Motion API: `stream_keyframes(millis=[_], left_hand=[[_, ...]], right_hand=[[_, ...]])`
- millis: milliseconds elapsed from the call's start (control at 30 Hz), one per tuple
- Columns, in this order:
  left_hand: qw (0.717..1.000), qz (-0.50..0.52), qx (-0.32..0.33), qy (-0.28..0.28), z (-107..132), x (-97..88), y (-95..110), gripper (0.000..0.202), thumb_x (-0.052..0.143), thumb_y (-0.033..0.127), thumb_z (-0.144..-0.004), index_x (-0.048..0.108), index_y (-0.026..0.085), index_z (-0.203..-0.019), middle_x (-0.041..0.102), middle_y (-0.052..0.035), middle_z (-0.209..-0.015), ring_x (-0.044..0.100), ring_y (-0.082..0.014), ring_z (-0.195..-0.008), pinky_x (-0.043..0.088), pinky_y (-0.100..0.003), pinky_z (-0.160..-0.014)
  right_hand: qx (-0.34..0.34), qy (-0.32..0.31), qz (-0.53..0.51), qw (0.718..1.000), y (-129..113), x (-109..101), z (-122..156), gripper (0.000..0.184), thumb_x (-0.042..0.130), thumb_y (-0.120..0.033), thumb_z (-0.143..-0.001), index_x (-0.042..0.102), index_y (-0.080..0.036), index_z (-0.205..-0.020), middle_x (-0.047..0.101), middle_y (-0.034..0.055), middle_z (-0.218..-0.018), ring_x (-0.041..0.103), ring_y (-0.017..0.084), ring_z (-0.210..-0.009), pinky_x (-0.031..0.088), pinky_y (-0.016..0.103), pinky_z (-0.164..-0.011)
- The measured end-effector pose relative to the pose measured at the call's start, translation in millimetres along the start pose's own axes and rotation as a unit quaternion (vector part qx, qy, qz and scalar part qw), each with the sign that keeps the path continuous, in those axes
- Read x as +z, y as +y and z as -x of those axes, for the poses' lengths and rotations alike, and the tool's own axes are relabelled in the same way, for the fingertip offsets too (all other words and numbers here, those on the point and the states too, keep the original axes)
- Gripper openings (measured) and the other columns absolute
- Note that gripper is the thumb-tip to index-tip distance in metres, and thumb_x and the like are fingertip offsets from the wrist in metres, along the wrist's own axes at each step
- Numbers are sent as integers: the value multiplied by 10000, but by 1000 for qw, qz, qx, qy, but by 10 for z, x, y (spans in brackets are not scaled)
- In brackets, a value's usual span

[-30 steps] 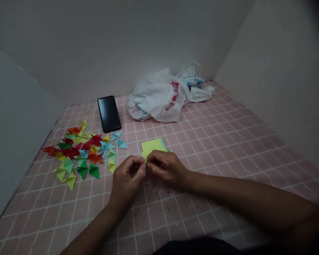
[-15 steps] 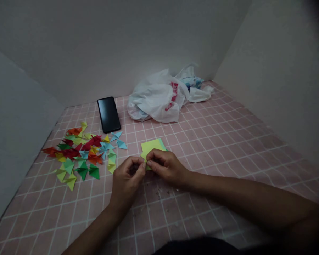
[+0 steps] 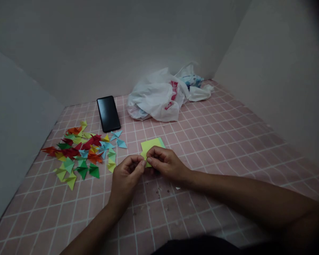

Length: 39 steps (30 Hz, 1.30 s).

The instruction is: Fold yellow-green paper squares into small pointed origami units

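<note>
My left hand (image 3: 127,177) and my right hand (image 3: 168,164) meet fingertip to fingertip over the floor, both pinched. A small folded piece of yellow paper (image 3: 146,161) shows between the fingertips; most of it is hidden. Just behind it lie square paper sheets (image 3: 150,143), yellow on top with a light green edge sticking out at the right. Left of my hands spreads a group of folded paper pieces (image 3: 82,170) in red, orange, yellow, green and light blue, several of them overlapping.
A black phone (image 3: 108,114) lies beyond the folded pieces. Farther back, a crumpled white plastic bag (image 3: 155,97) with red print rests near the wall, beside a blue-patterned bundle (image 3: 192,80). Pink tiled-pattern flooring (image 3: 215,141) runs between pale walls; small dark specks dot it near my wrists.
Both hands stay pinched together at almost the same spot. My right fingers have shifted very slightly away from the left fingertips. The surrounding things have not moved.
</note>
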<state>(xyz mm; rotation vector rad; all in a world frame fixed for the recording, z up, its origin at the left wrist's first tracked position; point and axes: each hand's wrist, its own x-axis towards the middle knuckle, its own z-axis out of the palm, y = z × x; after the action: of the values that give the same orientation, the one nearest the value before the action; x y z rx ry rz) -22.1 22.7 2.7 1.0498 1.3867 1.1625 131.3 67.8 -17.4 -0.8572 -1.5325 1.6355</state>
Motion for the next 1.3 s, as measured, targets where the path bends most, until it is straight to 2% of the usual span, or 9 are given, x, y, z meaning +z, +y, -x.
stream_keyframes(millis=[200,400,600,667,800,1000,1100,1200,1300], left_hand=[[997,-44,52,45,17,10,-23,103,710,273,-768,674,176,-758,669,17,-667,620,-111,-599,497,-207,-580],[997,-44,45,41,17,13,-44,111,713,275,-751,667,175,-768,682,5,-687,636,-125,-624,510,-221,-600],[993,-83,65,54,35,5,-34,109,698,286,-770,664,184,-788,690,4,-698,648,-138,-622,515,-231,-596],[992,-91,75,52,30,6,-35,102,693,283,-769,667,185,-787,692,0,-705,649,-141,-627,521,-237,-600],[994,-77,69,35,18,1,-48,100,693,278,-760,672,188,-800,697,-3,-720,651,-144,-643,525,-241,-607],[998,-33,38,24,16,-10,-57,145,733,297,-764,674,191,-843,692,4,-752,646,-132,-681,522,-232,-642],[1000,12,13,24,5,-11,-49,170,767,293,-732,659,189,-812,678,16,-725,635,-123,-665,520,-223,-634],[999,37,10,22,-2,-20,-33,139,750,282,-756,655,185,-785,653,27,-688,607,-107,-631,509,-215,-625],[999,35,22,8,-6,-32,-25,126,742,275,-772,660,181,-787,654,24,-684,598,-103,-629,497,-207,-621]], right_hand=[[-55,-4,47,997,-8,10,18,83,557,-237,-886,549,-184,-822,539,-27,-687,492,97,-608,402,236,-561],[-82,-3,63,995,-10,4,24,79,550,-214,-876,544,-183,-803,534,-23,-694,491,102,-621,406,244,-583],[-42,-24,9,999,-2,-17,27,128,523,-272,-923,553,-181,-837,546,-24,-685,517,104,-599,424,240,-566],[-48,-25,8,999,6,-23,22,109,547,-264,-910,556,-182,-838,542,-28,-680,509,101,-589,421,238,-560],[-97,-11,74,993,18,-34,7,67,586,-216,-879,573,-185,-821,569,-18,-712,507,108,-631,424,247,-603],[-164,-13,146,976,6,-53,11,103,514,-192,-930,577,-185,-848,618,21,-788,560,136,-723,442,276,-677],[-146,-14,134,980,1,-62,18,120,484,-211,-956,583,-186,-894,590,9,-762,546,133,-700,434,274,-659],[-105,11,83,991,5,-68,2,83,539,-254,-939,572,-194,-985,530,-32,-698,501,119,-630,407,255,-603],[-61,-18,15,998,1,-69,-25,138,625,-299,-893,571,-188,-954,537,-40,-688,469,103,-584,377,239,-559]])
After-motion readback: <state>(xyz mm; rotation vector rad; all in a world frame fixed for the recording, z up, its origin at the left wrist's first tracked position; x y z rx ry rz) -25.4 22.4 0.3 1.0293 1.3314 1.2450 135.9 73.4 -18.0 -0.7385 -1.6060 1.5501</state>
